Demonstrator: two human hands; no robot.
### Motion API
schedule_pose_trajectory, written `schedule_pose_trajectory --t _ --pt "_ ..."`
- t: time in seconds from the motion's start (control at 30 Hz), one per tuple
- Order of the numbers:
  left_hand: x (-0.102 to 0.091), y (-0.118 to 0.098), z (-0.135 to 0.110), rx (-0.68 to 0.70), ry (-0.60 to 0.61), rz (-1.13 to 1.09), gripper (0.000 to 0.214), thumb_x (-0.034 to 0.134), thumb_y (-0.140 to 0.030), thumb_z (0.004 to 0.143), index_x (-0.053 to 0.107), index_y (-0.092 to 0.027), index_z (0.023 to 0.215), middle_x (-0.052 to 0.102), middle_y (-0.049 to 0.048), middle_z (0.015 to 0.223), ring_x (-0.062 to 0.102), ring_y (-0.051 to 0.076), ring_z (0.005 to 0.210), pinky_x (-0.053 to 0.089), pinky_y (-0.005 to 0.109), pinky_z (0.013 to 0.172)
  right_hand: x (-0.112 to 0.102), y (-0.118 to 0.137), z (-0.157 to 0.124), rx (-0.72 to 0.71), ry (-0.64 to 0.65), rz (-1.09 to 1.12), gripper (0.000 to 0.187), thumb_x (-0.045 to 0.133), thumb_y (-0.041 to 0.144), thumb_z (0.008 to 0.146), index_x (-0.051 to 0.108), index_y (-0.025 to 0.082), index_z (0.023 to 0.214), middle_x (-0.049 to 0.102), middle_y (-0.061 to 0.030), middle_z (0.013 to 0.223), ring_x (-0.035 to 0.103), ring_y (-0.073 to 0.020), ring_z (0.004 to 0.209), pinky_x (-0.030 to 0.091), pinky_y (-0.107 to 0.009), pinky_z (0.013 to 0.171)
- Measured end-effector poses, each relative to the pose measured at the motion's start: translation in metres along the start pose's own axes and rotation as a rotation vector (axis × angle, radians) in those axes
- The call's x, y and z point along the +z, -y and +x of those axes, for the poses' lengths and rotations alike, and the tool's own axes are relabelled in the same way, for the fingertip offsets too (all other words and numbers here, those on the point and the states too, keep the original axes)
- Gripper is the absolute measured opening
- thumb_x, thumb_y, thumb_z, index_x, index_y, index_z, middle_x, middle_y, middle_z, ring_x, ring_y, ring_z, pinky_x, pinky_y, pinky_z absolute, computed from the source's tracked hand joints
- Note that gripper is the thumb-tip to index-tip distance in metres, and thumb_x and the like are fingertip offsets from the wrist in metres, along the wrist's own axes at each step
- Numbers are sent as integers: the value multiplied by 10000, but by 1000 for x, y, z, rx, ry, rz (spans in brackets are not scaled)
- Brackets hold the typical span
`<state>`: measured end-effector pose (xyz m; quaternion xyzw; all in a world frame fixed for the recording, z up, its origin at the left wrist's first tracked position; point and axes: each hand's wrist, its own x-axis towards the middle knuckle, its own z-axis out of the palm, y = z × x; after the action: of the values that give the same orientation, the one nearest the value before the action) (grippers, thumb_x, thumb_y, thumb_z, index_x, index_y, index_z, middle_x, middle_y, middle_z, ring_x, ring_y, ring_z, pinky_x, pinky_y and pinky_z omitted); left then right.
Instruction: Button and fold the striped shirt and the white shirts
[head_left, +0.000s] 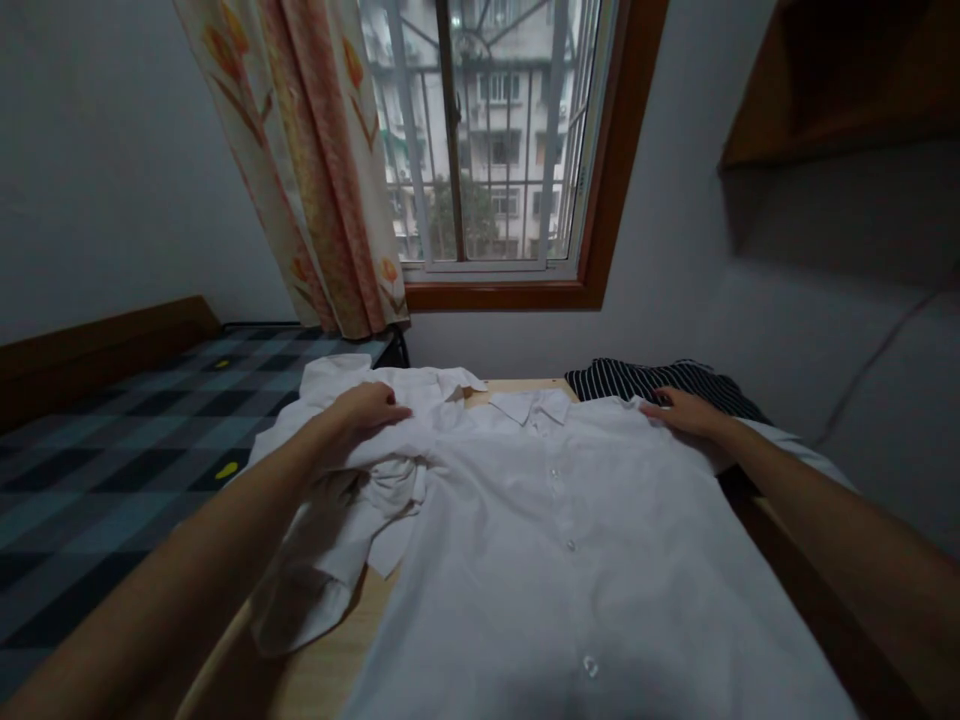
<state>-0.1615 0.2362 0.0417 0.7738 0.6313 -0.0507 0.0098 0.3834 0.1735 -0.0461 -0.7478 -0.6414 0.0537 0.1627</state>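
Observation:
A white button-up shirt (510, 540) lies spread front side up, its collar (532, 405) pointing away from me and its buttons running down the middle. My left hand (371, 405) is closed on the cloth near the shirt's left shoulder, thumb and fingers pinched together. At the opposite shoulder, my right hand (686, 412) grips the fabric between thumb and fingers. More crumpled white cloth (330, 570) bunches below and around my left hand; where it joins the shirt, if at all, I cannot tell.
Beneath the shirt is a light wooden table (337, 665). Black-and-white striped cloth (630, 378) is heaped at its back right. On the left stands a bed with a checked cover (67, 500). A flowered curtain (322, 170) hangs by the window, and a wooden shelf (847, 140) juts out upper right.

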Motion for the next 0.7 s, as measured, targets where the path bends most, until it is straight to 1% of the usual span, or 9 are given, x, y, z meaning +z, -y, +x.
schedule_pose_trajectory --t 0.07,0.13,0.2,0.27,0.33,0.4,0.5,0.57,0.7 --pt "1 4 6 58 21 5 330 548 -482 750 692 -185 746 722 72 825 646 237 835 428 260 682 1 -3 5 -38 142 -14 481 601 471 781 672 105 1086 673 -171 1121 635 -287 1011 474 -351 860" --pt "-2 5 7 107 -45 -4 285 524 -427 781 672 -185 756 712 63 814 639 218 810 428 256 692 -4 -1 8 -80 143 -32 360 585 420 798 701 131 978 701 -133 1029 646 -262 943 469 -324 820" --pt "-7 4 6 83 -248 -18 318 449 -413 847 659 -174 863 703 84 864 635 224 818 433 275 708 -11 4 11 -71 -61 -51 322 525 409 844 696 158 950 707 -114 970 640 -261 902 456 -332 790" --pt "-13 4 8 -3 -489 -3 385 350 -407 911 624 -154 1006 691 124 917 636 255 829 439 319 722 -16 11 12 -18 -359 -86 348 445 406 897 669 164 1006 697 -129 976 625 -275 903 439 -354 785" --pt "-15 6 12 -80 -614 47 426 285 -405 943 584 -144 1099 681 152 946 641 289 835 442 361 733 -15 18 12 35 -540 -135 367 385 379 930 630 144 1070 680 -159 1001 615 -286 912 428 -365 782" --pt "-13 8 17 -91 -570 114 409 301 -396 941 572 -143 1115 676 167 969 645 314 850 443 391 749 -6 23 11 41 -533 -212 351 376 342 933 609 125 1080 659 -179 1020 604 -295 932 424 -372 780" --pt "-5 8 22 -59 -446 222 353 423 -369 890 586 -129 1090 650 198 1054 616 355 957 436 440 799 13 27 7 63 -394 -337 353 433 348 902 599 108 1101 622 -205 1056 577 -332 979 425 -409 786" --pt "-1 1 18 -23 -446 267 339 472 -359 864 604 -122 1066 622 213 1112 566 374 1054 417 476 849 20 28 1 97 -383 -352 394 452 370 890 583 104 1150 599 -217 1096 561 -348 1003 428 -438 800" --pt "2 -37 -25 236 -505 218 330 458 -367 890 638 -139 1047 611 184 1152 526 346 1115 400 484 911 16 26 -37 -78 -434 -247 427 443 413 895 572 123 1179 579 -191 1162 533 -336 1086 425 -464 904"
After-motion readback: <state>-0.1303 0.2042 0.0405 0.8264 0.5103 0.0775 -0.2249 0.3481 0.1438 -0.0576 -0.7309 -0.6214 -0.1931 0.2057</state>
